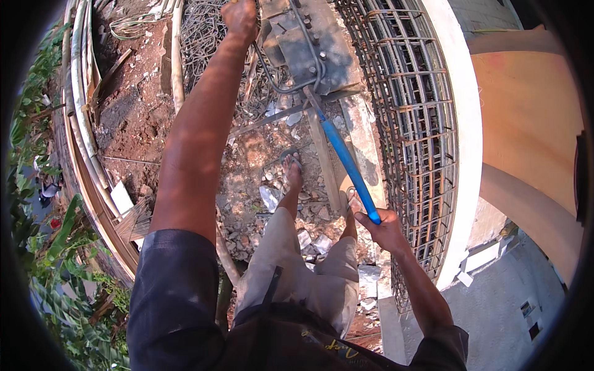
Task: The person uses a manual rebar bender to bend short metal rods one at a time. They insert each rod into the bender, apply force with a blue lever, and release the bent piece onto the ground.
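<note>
My right hand [385, 230] is wrapped round the lower end of a blue-handled rebar bending bar [348, 162]. The bar slants up to the left, and its bare metal end meets a bent steel rod [286, 91] on a bench fitted with metal plates and upright pegs [302, 49]. At the top edge my left hand [240, 18] is closed in a fist, with one leg of the rod running up to it; the fingers are partly cut off by the frame. The rod curves at the pegs and its other leg runs away from me along the bench.
A long rebar cage [421, 123] lies on the right beside a white wall edge [465, 142]. Piled bent rods [204, 37] are at the far left of the bench. Bamboo poles [80, 80] border red soil at left. Broken rubble [266, 198] surrounds my sandalled feet.
</note>
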The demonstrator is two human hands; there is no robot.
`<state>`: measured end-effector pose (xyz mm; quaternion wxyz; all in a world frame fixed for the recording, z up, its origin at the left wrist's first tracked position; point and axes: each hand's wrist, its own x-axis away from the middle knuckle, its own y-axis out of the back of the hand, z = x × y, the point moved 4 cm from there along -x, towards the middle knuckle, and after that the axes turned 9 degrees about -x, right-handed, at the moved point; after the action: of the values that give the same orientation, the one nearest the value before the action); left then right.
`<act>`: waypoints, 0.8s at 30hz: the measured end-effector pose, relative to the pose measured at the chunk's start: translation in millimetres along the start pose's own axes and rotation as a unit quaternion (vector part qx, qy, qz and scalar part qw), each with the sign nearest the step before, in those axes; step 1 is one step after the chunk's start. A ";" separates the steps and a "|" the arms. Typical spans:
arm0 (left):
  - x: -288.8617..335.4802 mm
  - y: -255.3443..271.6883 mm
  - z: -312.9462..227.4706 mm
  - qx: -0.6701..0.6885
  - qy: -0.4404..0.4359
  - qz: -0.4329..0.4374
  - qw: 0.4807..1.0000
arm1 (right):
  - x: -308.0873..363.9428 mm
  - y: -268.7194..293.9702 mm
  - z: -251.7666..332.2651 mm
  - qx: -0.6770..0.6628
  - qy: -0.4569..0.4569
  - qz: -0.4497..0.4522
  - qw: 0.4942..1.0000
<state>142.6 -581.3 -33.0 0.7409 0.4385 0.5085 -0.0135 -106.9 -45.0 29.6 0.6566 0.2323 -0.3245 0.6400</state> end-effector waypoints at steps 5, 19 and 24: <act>1.5 -6.8 9.2 0.237 0.422 0.146 0.863 | -26.1 -29.2 -45.1 0.013 -0.025 -0.013 1.000; -28.0 10.4 -34.4 0.351 0.664 0.083 0.655 | -151.7 -283.0 -110.9 -0.282 0.140 -0.165 0.935; -14.3 14.6 -0.7 0.324 0.714 0.159 0.600 | -41.0 -169.4 -74.6 -0.037 0.180 -0.235 0.954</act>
<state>141.9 -577.9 -12.9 -0.0589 0.5939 0.7598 0.2581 71.9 -31.9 -32.2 0.8442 0.1579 -0.1606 0.4865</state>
